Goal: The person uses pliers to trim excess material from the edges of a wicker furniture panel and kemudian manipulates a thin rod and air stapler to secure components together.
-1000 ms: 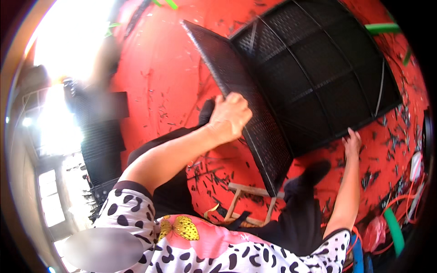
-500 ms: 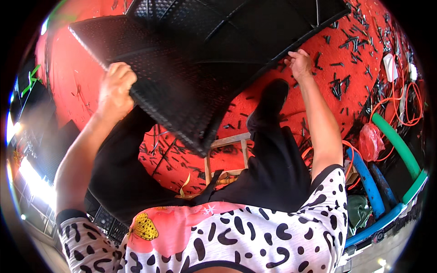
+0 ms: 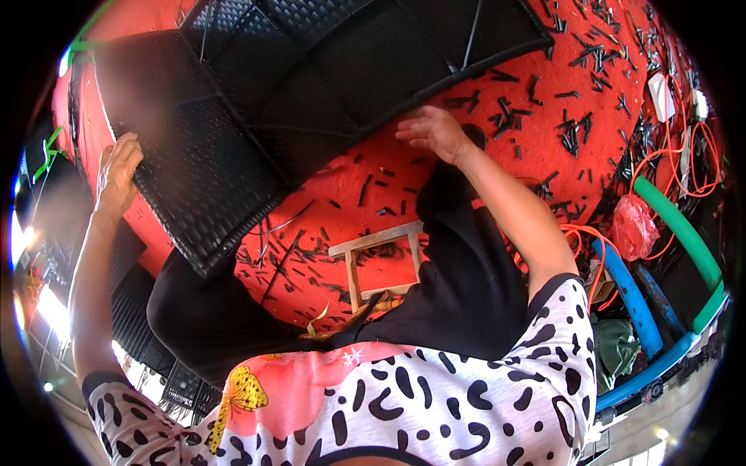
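A large black woven wicker piece with flat panels and framed edges point(image 3: 311, 85) lies across the upper part of the head view. One panel juts toward me, its corner beside my left knee. At that panel's left edge is my left hand point(image 3: 120, 175), fingers curled over the rim and gripping it. My right hand point(image 3: 437, 136) is open, fingers stretched out just below the lower right edge of the piece. Whether its fingertips touch the edge I cannot tell. The piece's far side runs out of view.
Short black offcuts point(image 3: 575, 132) litter the red floor covering point(image 3: 326, 206). A wooden frame point(image 3: 377, 238) sits between my legs. On the right are a green tube point(image 3: 680, 233), a blue tube point(image 3: 628, 307), a red plastic bag point(image 3: 634, 227) and orange cord point(image 3: 688, 186).
The wicker piece has swung left and its near corner has shifted toward my left knee. My left hand moved left with it; my right hand moved left and down, its fingers spreading out.
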A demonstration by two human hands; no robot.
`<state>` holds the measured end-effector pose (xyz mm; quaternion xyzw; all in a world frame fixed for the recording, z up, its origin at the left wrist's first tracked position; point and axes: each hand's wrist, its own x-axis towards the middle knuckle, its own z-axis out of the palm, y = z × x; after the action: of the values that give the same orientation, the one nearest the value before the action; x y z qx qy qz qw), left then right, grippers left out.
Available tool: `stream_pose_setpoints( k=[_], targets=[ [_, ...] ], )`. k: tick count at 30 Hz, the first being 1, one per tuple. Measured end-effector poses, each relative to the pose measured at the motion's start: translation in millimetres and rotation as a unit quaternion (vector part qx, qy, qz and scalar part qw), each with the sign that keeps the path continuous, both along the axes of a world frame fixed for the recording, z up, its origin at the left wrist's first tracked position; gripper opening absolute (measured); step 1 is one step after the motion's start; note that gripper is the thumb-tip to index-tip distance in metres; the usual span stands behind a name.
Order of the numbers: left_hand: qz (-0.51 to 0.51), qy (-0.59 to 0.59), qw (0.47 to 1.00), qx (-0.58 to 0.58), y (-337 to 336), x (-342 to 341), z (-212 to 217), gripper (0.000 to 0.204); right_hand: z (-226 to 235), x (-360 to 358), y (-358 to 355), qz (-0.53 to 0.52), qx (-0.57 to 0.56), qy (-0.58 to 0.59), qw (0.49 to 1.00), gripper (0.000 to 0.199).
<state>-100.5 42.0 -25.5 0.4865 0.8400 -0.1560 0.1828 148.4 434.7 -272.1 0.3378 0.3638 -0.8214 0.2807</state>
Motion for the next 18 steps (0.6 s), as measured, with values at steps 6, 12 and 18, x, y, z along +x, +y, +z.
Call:
stream_pose_setpoints(
  k=[6, 12, 18],
  targets=[
    [-0.065, 0.051, 0.994, -0.073, -37.6, -28.3, -19.1, 0.023, -31.1, 18.7, 58.9, -0.021, 0.196, -0.039, 0.98, 0.025],
    [-0.028, 0.117, 0.983, -0.14, -60.0, -47.0, -33.7, 0.029, -55.0, 29.5, 114.9, -0.144, 0.263, -0.046, 0.953, 0.014],
    [0.01, 0.169, 0.974, -0.149, -60.4, -40.6, -44.9, 0.039, -50.8, 0.2, 138.3, -0.297, 0.304, 0.0, 0.905, 0.024]
  ],
)
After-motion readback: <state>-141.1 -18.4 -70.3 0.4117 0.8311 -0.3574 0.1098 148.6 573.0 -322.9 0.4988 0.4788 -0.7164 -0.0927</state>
